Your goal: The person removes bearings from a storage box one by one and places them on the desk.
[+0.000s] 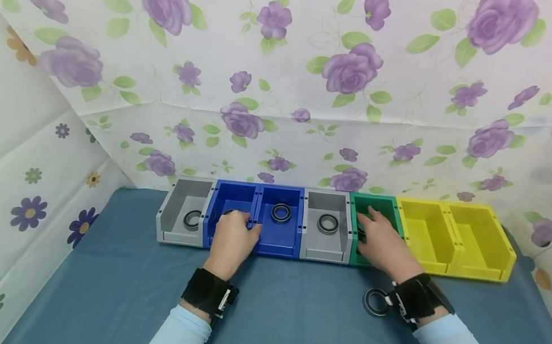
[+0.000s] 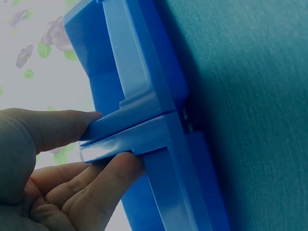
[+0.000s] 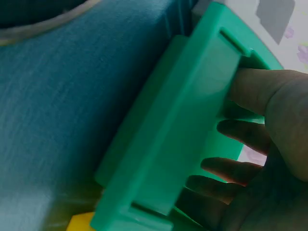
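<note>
My left hand (image 1: 234, 241) pinches the adjoining side walls of two blue bins (image 2: 139, 118), thumb in one bin and fingers in the other. A bearing (image 1: 280, 222) lies in the right blue bin; another, in the left blue bin, is mostly hidden behind that hand. My right hand (image 1: 385, 244) reaches into the green bin (image 3: 168, 130) with fingers spread and loosely bent. A dark ring edge shows beside its thumb in the head view, mostly covered. Grey bins on either side of the blue pair hold a bearing (image 1: 186, 220) and a second bearing (image 1: 327, 232).
Two yellow bins (image 1: 479, 272) end the row on the right. One larger-looking bearing (image 1: 366, 301) lies on the blue tablecloth (image 1: 289, 321) by my right wrist. A flowered curtain (image 1: 286, 82) hangs right behind the bins.
</note>
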The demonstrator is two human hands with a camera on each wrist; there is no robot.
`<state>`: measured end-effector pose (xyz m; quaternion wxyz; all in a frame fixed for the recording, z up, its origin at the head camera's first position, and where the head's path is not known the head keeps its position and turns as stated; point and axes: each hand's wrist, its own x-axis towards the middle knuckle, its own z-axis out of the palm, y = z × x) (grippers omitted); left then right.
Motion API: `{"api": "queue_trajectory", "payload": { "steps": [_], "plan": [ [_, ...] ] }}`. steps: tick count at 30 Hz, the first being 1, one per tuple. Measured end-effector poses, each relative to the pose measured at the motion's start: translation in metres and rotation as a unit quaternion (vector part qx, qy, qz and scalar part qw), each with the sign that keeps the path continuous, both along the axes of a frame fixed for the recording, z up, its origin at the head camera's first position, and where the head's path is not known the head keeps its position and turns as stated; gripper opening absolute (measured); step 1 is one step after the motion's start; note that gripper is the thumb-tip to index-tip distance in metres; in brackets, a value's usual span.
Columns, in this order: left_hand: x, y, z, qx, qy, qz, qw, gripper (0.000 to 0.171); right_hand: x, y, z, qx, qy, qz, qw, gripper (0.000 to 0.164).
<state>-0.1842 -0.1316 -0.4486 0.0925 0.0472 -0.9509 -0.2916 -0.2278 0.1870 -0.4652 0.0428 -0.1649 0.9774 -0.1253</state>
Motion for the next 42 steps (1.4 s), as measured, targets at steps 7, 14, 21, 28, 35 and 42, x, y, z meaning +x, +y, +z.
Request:
{"api": "queue_trajectory", "payload": {
  "steps": [7,14,21,28,35,42],
  "plan": [
    [0.0016,0.0004,0.0020,0.004,0.002,-0.004,1.0000,0.035,-0.0041,-0.0008,-0.0083,0.021,-0.024,0.000,0.999,0.065],
    [0.0019,0.0012,0.0028,0.004,0.005,-0.002,1.0000,0.034,-0.0051,-0.0020,-0.0079,0.027,-0.051,-0.009,0.998,0.061],
    [0.0021,0.0009,0.0027,0.002,0.002,-0.002,1.0000,0.035,-0.0043,-0.0037,-0.0048,0.022,-0.042,-0.011,0.999,0.057],
    [0.0017,-0.0005,0.0022,0.002,0.002,-0.002,1.0000,0.034,-0.0027,-0.0054,-0.0052,0.014,-0.007,-0.004,1.000,0.044],
    [0.0018,0.0002,0.0013,0.009,-0.008,0.002,0.9999,0.035,-0.0017,-0.0065,-0.0030,-0.005,0.008,-0.009,1.000,0.022],
    [-0.0001,0.0001,0.0002,0.009,-0.012,0.006,0.9999,0.036,0.0005,-0.0084,-0.0012,0.002,0.017,-0.002,1.000,0.019]
  ]
}}
